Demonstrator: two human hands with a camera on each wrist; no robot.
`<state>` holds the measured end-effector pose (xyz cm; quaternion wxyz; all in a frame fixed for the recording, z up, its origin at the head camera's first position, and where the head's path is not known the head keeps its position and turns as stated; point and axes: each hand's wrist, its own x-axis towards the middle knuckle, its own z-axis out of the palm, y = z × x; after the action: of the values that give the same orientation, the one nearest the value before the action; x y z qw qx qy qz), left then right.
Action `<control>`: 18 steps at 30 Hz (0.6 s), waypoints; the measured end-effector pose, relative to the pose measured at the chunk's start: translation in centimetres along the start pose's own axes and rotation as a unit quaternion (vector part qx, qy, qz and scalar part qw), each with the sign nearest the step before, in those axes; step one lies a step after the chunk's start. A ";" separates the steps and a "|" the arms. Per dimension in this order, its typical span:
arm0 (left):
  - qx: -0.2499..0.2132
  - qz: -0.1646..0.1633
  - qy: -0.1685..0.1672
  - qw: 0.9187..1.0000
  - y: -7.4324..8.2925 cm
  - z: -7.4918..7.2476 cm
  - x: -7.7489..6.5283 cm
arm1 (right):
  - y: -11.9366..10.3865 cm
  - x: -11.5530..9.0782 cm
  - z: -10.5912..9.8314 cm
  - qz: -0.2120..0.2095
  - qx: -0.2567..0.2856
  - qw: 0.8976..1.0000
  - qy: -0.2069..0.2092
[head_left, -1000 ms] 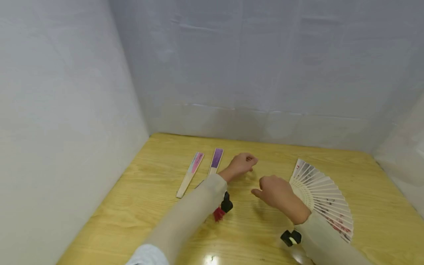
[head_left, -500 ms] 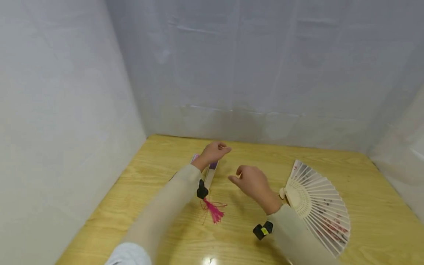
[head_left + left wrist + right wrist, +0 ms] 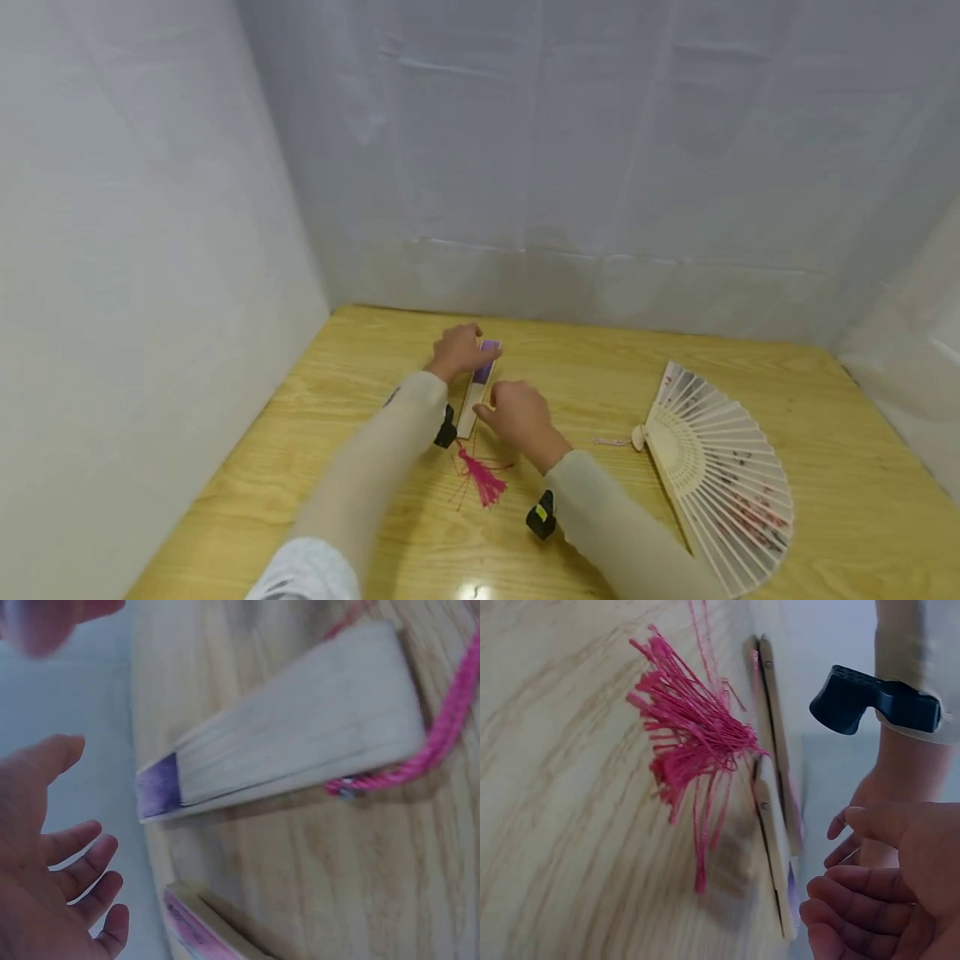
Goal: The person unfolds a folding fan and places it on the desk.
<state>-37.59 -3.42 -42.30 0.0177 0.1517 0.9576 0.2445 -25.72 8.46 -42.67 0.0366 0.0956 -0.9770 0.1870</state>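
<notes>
A folded fan with a purple tip [image 3: 472, 408] lies on the table with its pink tassel [image 3: 483, 479] toward me. My left hand [image 3: 457, 352] hovers by the purple end, thumb over it in the head view. In the left wrist view a gap separates that hand [image 3: 45, 862], fingers spread, from the fan [image 3: 300, 712]. My right hand [image 3: 520, 417] is just right of the fan's lower half. Its fingers [image 3: 855, 900] are loosely bent and hold nothing. A second folded fan, pink-tipped [image 3: 199, 926], lies left of the first; my left arm hides most of it in the head view.
A spread white fan with a dark and red print [image 3: 735, 475] lies at the right, its cord [image 3: 612, 442] pointing left. The wooden table [image 3: 322, 467] meets a grey cloth wall [image 3: 600, 167] at the back and a white one [image 3: 150, 292] at the left.
Both hands have moved left, to either side of the purple-tipped fan. Moving away, the right arm has uncovered the spread fan's pivot and cord. The left arm now covers the pink-tipped fan.
</notes>
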 end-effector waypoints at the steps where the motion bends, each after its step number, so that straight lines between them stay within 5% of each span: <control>1: 0.012 -0.001 0.002 1.000 -0.2 0.2 0.0 | -0.1 0.2 0.3 0.006 -0.003 1.000 -0.004; 18: 0.102 -0.023 -0.017 0.994 -1.6 1.7 -0.1 | -1.4 1.7 3.0 0.074 -0.012 0.996 -0.055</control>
<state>-37.76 -3.99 -44.57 0.0240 0.1352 0.9802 0.1427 -27.23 5.75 -44.76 -0.0301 0.0332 -0.9840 0.1722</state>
